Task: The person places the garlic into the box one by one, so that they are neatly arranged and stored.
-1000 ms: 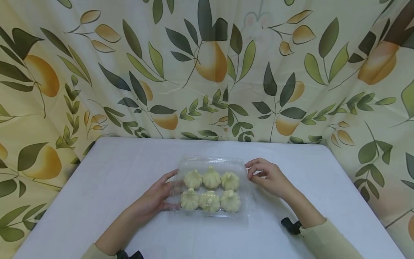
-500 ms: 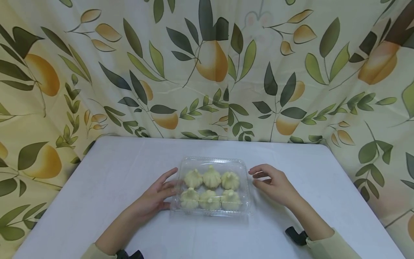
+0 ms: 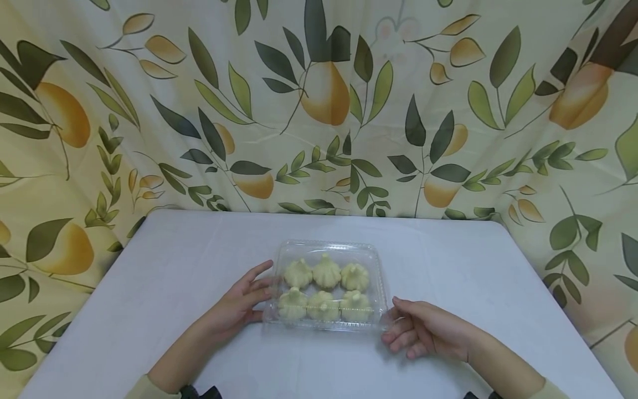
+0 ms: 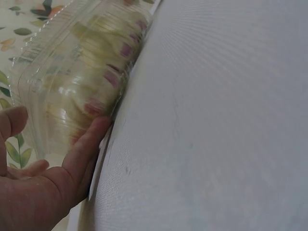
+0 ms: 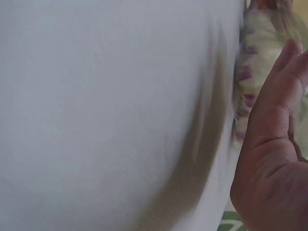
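A clear plastic clamshell box (image 3: 326, 327) lies on the table with its lid down. Inside, in two rows, sit several pale yellow-green pieces (image 3: 326, 272) shaped like garlic bulbs; purple patches show low on them in the wrist views. At the box's left side is my left hand (image 3: 244, 299), fingers extended along the wall, some fingertips seen through the plastic. One finger (image 4: 86, 149) lies at the box's lower edge in the left wrist view. My right hand (image 3: 428, 330) is beside the front right corner, palm turned toward the box, fingers loosely bent and holding nothing.
A white-covered table (image 3: 209, 238) carries the box. Behind it hangs a curtain (image 3: 309, 166) printed with fruit and leaves. Black wrist-camera mounts (image 3: 199, 392) show at the sleeves along the bottom edge.
My right hand has moved from the box's upper right side away and down to its front right corner, turning palm inward. The left hand stays at the left side, and the box has barely shifted.
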`<state>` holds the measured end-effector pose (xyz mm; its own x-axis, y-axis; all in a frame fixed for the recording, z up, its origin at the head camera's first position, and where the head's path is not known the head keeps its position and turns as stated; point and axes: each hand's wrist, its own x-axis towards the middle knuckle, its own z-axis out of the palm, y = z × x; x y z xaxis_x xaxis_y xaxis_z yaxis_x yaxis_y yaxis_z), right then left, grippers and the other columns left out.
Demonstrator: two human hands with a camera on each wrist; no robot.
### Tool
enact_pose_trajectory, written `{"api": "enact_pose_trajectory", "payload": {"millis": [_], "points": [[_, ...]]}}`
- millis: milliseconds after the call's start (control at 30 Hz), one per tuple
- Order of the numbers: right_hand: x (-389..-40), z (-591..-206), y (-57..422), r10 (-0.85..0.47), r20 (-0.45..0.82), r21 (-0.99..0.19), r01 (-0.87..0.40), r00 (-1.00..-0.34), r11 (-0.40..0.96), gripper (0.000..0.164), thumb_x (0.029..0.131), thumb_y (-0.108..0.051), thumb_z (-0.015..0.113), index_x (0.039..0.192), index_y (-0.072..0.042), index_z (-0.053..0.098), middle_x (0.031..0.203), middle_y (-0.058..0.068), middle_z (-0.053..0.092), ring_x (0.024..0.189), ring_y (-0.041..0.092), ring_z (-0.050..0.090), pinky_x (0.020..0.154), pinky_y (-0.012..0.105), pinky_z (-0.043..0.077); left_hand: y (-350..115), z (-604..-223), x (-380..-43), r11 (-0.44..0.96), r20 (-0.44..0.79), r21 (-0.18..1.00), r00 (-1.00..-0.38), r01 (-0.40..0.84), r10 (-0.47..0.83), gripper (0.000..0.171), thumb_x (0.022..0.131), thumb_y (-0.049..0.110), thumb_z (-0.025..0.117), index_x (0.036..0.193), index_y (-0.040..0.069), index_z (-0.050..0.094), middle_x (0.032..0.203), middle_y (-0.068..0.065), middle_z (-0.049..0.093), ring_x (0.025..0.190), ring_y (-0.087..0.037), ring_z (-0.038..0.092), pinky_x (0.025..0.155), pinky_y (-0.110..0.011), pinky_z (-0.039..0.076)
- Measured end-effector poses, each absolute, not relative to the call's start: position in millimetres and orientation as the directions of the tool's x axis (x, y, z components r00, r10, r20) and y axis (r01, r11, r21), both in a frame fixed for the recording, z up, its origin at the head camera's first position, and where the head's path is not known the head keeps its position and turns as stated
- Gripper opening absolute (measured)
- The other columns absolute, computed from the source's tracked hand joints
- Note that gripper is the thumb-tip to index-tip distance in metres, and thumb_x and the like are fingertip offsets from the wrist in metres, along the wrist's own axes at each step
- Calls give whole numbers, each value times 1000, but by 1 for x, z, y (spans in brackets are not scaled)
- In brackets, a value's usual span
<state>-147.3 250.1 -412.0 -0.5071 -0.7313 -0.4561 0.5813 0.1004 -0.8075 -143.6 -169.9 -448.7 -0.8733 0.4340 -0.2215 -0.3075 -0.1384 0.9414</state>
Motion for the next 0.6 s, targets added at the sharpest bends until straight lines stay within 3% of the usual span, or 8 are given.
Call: {"api": "enact_pose_trajectory", "payload": {"millis": [100,267,500,600], "points": [[-143,-414,248,-766,-435,-811,575,-474,105,37,107,-28,42,123,1,59,106,8,75,92,14,73,70,24,58,-169,-448,-144,-144,-218,941,-875,-306,433,67,104,11,50,160,22,15,160,-21,27,125,-22,54,94,-44,53],[-138,-415,242,-769,-417,-835,538,-485,114,32,104,-20,48,120,2,65,103,4,76,88,10,73,66,21,56,-168,-447,-145,-148,-230,936,-875,-319,425,66,104,13,52,159,23,18,159,-19,29,127,-23,53,94,-44,53],[-142,-417,239,-726,-394,-870,484,-564,96,30,104,-21,49,112,2,66,98,1,75,82,7,71,61,19,54,-163,-450,-148,-164,-231,932,-877,-324,420,63,104,26,52,158,15,22,160,-19,26,141,-34,39,99,-47,51],[-147,-418,240,-696,-387,-879,470,-605,80,29,105,-23,49,111,0,67,98,1,74,81,6,70,60,18,53,-157,-452,-152,-176,-238,930,-892,-323,385,59,105,29,51,156,12,27,160,-18,28,141,-33,39,99,-45,51]]}}
